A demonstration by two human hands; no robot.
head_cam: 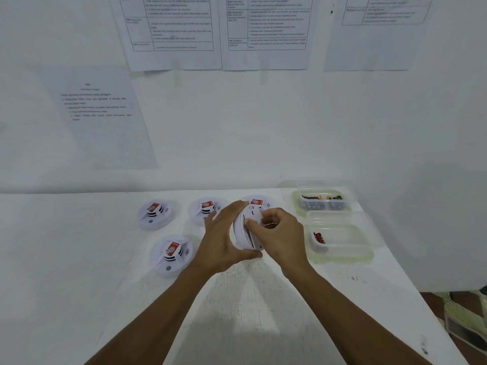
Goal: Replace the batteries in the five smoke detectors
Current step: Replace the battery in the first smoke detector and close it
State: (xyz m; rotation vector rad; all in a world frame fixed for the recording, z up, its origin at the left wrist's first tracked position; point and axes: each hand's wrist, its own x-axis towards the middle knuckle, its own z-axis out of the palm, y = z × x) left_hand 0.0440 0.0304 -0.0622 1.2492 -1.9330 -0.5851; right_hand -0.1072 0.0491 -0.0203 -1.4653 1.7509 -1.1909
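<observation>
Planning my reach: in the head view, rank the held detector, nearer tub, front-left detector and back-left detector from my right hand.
1. Held detector, gripped by the right hand.
2. Nearer tub, just to its right.
3. Front-left detector, across to the left.
4. Back-left detector, far left, back row.

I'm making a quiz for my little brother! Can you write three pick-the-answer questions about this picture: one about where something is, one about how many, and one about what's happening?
1. Where is the box of batteries?
A) far right of the table
B) far left
C) in a hand

2. How many smoke detectors lie unheld?
A) two
B) six
C) four

3. The held detector is:
A) tilted up in both hands
B) flat on the table
C) inside a box

Answers:
1 A: it stands at the back by the right edge.
2 C: three lie in the back row and one in front.
3 A: the left hand cups its rim and the right hand grips its face.
</observation>
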